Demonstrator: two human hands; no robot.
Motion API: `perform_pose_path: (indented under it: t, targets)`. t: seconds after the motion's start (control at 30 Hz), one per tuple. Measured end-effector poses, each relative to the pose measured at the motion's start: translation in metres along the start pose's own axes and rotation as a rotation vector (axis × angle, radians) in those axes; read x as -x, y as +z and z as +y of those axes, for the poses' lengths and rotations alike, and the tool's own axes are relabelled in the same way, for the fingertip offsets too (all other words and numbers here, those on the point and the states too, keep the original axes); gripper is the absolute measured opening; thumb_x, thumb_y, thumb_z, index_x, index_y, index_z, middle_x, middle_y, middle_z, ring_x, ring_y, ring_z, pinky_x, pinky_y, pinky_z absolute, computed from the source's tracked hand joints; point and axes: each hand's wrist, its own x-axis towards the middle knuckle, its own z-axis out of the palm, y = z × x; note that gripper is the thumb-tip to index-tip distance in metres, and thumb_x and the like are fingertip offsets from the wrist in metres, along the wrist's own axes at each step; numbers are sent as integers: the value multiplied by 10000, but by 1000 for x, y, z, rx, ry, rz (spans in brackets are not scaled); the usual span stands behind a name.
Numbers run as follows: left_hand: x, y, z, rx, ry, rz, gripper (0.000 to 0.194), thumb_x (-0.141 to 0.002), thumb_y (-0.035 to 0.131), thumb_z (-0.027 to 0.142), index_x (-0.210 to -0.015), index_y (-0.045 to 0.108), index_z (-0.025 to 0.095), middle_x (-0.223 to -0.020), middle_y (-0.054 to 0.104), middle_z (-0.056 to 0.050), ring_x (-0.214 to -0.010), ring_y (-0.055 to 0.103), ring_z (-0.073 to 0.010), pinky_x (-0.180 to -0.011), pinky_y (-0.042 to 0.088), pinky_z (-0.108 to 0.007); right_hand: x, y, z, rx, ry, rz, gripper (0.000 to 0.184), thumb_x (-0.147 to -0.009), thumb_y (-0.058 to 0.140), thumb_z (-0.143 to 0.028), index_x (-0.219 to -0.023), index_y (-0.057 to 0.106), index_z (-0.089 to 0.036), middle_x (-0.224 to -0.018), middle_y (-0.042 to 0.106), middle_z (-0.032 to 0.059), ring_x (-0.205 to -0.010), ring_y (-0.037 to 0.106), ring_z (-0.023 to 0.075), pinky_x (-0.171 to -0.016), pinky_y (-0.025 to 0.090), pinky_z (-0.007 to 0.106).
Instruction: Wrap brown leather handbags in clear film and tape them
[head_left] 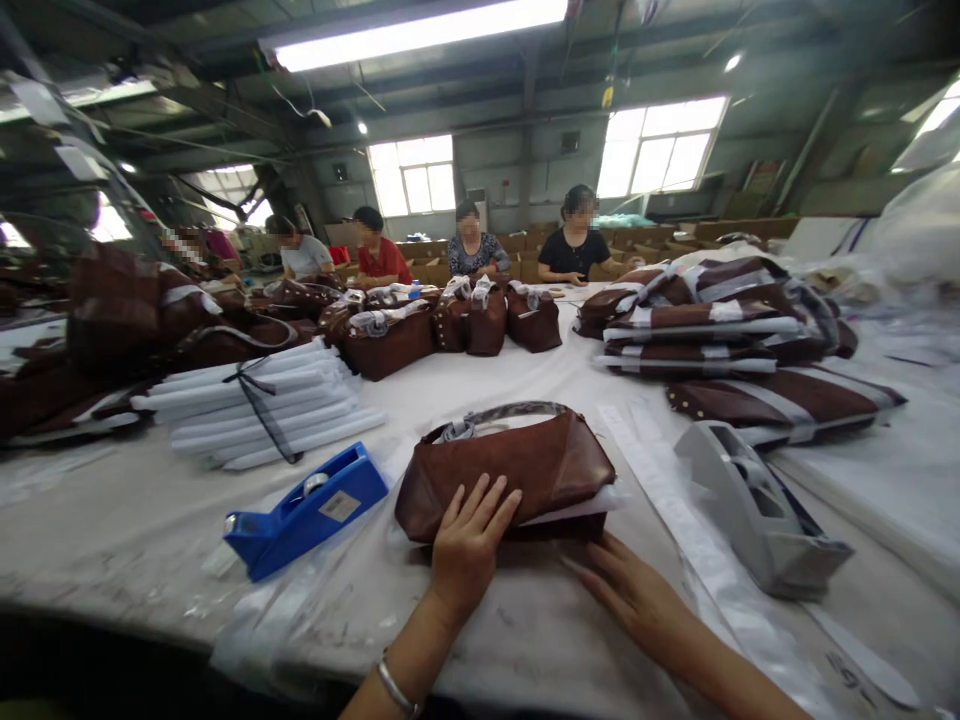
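A brown leather handbag (517, 462) lies on the white-covered table in front of me, its wrapped strap (517, 410) arching along the far side. White padding (577, 503) shows along its near right edge. My left hand (472, 525) rests flat on the bag's near side, fingers stretched out and a bangle on the wrist. Beside the bag's lower right corner is my right hand (626, 585), fingers extended, the tips close to its underside; whether they touch it I cannot tell.
A blue tape dispenser (300, 515) stands to the left, a grey one (757, 510) to the right. Tied white rolls (255, 405) lie behind the blue dispenser. Brown handbags (390, 340) line the far side; wrapped ones (712, 320) are stacked at right. Several people (574, 245) sit opposite.
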Motion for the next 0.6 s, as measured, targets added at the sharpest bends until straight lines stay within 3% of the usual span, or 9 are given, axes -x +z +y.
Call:
perform_pose_path:
  t: [0.1,0.17,0.27,0.33,0.4,0.5,0.53,0.6]
  targets:
    - [2,5,2,-8,32,-9,518,-967,406,67,-1429,501,282,-1464,528,-3,-1382,466,-227,-1136,413,-465,33,-3,-11,97,15,-108,600,-958,487,-566,-1459,502,-237,-1548,404,118,-1441,332,378,-1173,286,622]
    - [3,7,3,-6,36,-16,507,-974,416,77,-1428,501,286,-1464,528,-5,-1383,465,-225,-1136,412,-467,45,-4,-27,122,-68,-218,560,-945,525,-554,-1439,524,-291,-1548,402,82,-1447,311,383,-1167,265,650]
    - [3,7,3,0,23,-36,521,-976,403,75,-1445,477,289,-1476,515,-6,-1395,449,-223,-1137,410,-471,49,-9,-52,69,-217,-324,446,-956,555,-481,-1373,594,-327,-1451,537,59,-1340,499,327,-1121,425,527]
    - [5,5,3,-3,26,-51,515,-981,404,86,-1449,472,291,-1476,515,-9,-1399,444,-225,-1134,414,-475,40,-18,-63,13,-267,-227,359,-980,541,-412,-1302,655,-304,-1317,658,60,-1178,645,254,-1015,540,374]
    - [8,4,4,-12,40,-59,491,-991,417,112,-1444,478,293,-1470,522,-13,-1396,448,-226,-1126,423,-477,18,-30,-65,-12,-297,0,306,-999,514,-357,-1231,694,-273,-1216,714,61,-1081,692,212,-949,565,307]
    - [15,3,9,-25,55,-35,445,-1012,418,155,-1425,499,301,-1461,533,-2,-1384,464,-219,-1116,437,-471,-42,-50,-60,64,-288,267,291,-1005,489,-311,-1190,698,-225,-1230,699,76,-1133,658,215,-1011,519,330]
    - [17,3,11,-27,54,-17,431,-1019,410,166,-1416,509,303,-1457,537,5,-1378,471,-216,-1114,440,-469,-68,-55,-57,141,-237,279,293,-1006,478,-290,-1177,700,-206,-1255,685,84,-1163,639,218,-1037,495,333]
    - [20,4,15,-28,48,16,413,-1030,390,187,-1400,526,307,-1452,541,19,-1371,479,-210,-1112,443,-465,-120,-60,-54,344,-73,141,307,-1016,446,-254,-1202,685,-199,-1323,646,80,-1227,593,213,-1081,445,336]
